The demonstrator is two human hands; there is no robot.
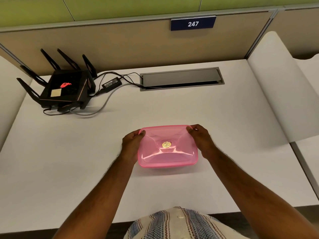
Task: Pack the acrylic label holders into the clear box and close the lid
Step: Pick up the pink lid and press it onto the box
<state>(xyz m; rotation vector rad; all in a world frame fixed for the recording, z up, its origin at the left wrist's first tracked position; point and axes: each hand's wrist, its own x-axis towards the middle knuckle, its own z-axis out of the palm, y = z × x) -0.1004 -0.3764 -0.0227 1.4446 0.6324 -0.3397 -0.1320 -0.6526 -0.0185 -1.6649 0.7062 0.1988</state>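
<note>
step: closing up, pink lid [167, 147] sits on box
left hand [132, 144]: pinching far-left lid corner
right hand [201, 138]: pinching far-right corner
next: probably pressing edges down till snapped

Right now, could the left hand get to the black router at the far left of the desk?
Probably yes. The left hand has a grip on the pink lid, so it must let go first. The desk between it and the router looks bare apart from its cables.

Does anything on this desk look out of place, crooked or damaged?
Nothing stands out. The pink lid sits evenly on the box, with the left hand and right hand at its far corners. No label holders show outside.
</note>
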